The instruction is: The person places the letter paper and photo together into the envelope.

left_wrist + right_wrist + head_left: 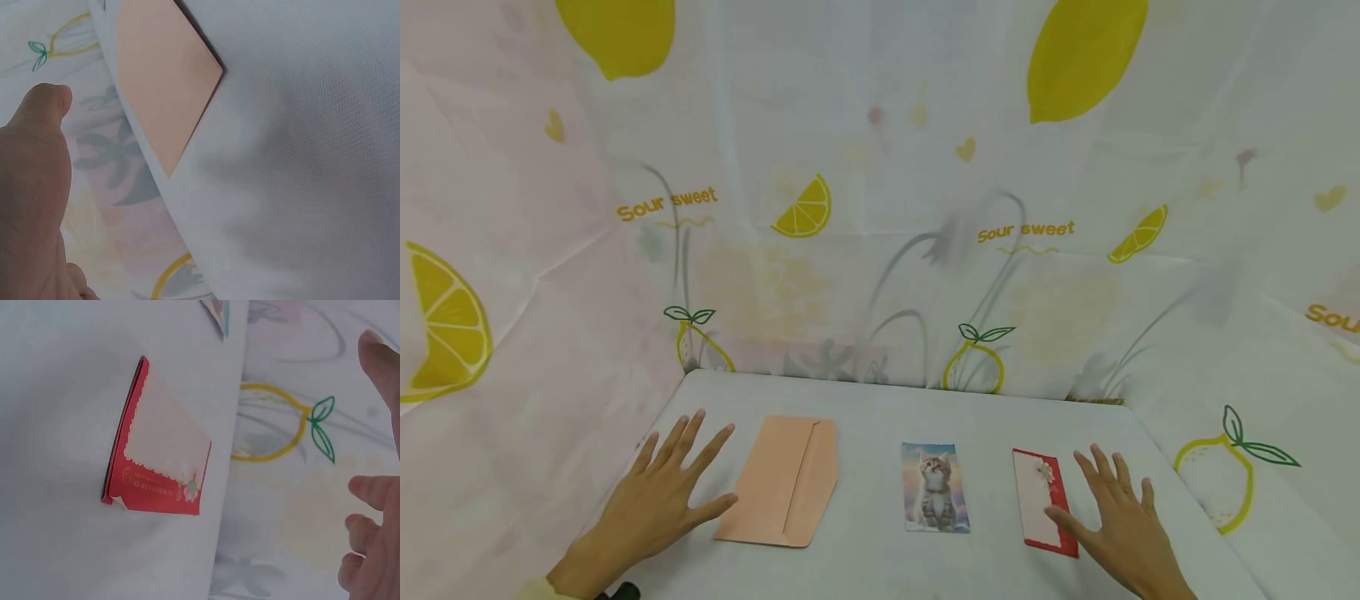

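Observation:
A peach-coloured envelope lies on the white table, its pointed flap toward the right in the head view. My left hand is spread beside its left edge, thumb right at the envelope. In the middle lies a picture card of a kitten. Right of it sits a red and pale pink card with a small flower and a scalloped edge; one corner curls up in the right wrist view. My right hand is spread with straight fingers over that card's right side, thumb overlapping it. Both hands hold nothing.
White tabletop surrounds the three paper things. A cloth backdrop printed with lemons and lettering rises behind the table and along both sides. A small dark object shows under the left wrist at the bottom edge.

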`<action>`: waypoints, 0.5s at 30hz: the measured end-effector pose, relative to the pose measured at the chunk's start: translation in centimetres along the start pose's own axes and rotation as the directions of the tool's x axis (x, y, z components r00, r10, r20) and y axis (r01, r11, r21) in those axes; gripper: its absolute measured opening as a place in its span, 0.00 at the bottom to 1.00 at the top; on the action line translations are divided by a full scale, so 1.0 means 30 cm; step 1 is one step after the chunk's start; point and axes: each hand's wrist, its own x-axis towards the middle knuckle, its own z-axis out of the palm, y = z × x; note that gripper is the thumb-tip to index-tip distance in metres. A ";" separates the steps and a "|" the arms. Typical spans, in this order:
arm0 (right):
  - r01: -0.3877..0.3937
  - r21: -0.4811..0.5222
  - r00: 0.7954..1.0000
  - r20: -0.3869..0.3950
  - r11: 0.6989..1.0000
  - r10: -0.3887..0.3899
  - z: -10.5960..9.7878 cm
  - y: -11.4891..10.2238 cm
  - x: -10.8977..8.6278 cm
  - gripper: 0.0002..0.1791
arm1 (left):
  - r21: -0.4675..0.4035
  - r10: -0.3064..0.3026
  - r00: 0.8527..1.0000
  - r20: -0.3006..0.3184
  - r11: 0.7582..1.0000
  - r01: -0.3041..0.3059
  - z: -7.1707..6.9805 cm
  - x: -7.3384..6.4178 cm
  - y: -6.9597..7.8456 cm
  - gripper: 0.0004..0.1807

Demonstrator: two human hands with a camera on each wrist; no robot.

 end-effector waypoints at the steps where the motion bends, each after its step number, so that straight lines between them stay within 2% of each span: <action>1: 0.001 0.005 1.000 0.005 1.000 -0.001 0.002 -0.001 0.001 0.53 | -0.003 0.001 1.000 0.005 1.000 -0.001 0.002 0.001 0.001 0.52; 11: 0.022 0.015 1.000 0.014 1.000 -0.023 0.033 -0.032 0.014 0.52 | -0.003 0.003 1.000 0.019 1.000 -0.003 0.009 0.013 0.010 0.52; 15: 0.009 0.035 0.999 0.039 0.999 -0.011 0.048 -0.051 0.021 0.51 | -0.015 0.009 0.999 0.047 1.000 -0.008 0.016 0.014 0.016 0.51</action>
